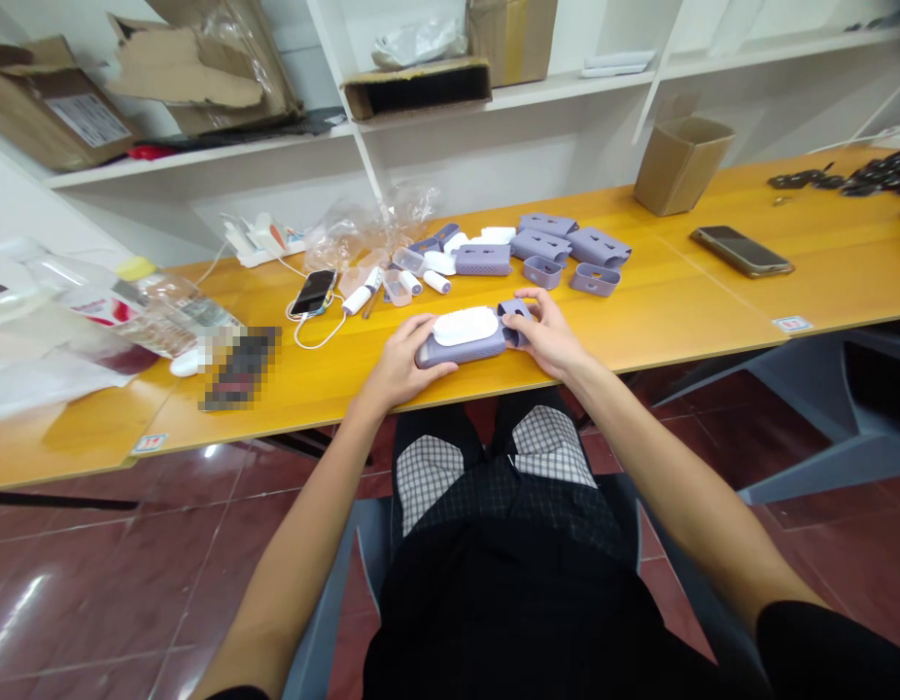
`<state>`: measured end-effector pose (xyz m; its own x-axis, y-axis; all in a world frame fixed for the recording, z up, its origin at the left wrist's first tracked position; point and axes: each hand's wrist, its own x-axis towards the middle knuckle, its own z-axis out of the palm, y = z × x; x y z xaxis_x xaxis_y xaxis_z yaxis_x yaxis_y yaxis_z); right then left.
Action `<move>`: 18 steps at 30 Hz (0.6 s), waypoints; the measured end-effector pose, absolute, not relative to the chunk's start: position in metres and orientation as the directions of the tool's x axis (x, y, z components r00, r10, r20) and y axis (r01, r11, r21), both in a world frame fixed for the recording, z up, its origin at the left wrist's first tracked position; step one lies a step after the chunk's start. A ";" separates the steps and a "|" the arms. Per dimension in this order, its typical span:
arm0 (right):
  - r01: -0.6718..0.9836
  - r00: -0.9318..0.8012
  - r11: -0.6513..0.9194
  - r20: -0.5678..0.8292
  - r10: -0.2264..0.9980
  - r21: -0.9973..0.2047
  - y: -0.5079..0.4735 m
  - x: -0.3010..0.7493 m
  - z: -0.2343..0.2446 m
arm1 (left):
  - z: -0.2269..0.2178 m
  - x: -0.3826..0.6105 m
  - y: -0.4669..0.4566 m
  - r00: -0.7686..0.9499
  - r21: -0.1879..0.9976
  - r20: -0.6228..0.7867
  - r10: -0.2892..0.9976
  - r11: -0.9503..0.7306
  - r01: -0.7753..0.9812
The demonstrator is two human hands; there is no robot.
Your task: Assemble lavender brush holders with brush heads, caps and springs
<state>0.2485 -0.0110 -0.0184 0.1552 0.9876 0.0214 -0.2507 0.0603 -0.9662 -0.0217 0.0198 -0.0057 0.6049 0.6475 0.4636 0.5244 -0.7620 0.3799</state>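
Note:
Near the table's front edge, my left hand (406, 362) is closed around the left end of a purple plastic case (468, 350) with small perforations. A white oval piece (466, 327) lies along the case's upper side. My right hand (548, 335) pinches a short purple end piece (515, 316) at the case's right end; whether the two are joined I cannot tell. Just behind stand several like purple housings (541, 245) and short purple rings (594, 280). White cylinders (436, 282) and clear plastic cups (398, 288) lie to the left of them.
A phone (315, 292) with a white cable and plastic bottles (158, 301) are on the left. Another phone (742, 250), an open cardboard box (683, 165) and black parts (883, 175) are on the right. Shelves (567, 92) with cartons rise behind the table.

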 end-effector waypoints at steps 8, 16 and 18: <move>-0.231 0.136 0.090 0.060 0.989 -0.969 -0.012 0.248 -0.019 | -0.007 -0.022 0.020 0.599 0.392 0.461 0.654 -0.756 0.524; -0.127 0.129 0.085 0.068 0.989 -0.988 -0.015 0.247 -0.015 | -0.007 -0.019 0.020 0.599 0.388 0.445 0.666 -0.746 0.541; -0.126 0.128 0.083 0.067 0.990 -0.989 -0.015 0.247 -0.015 | -0.007 -0.019 0.020 0.594 0.387 0.445 0.670 -0.742 0.547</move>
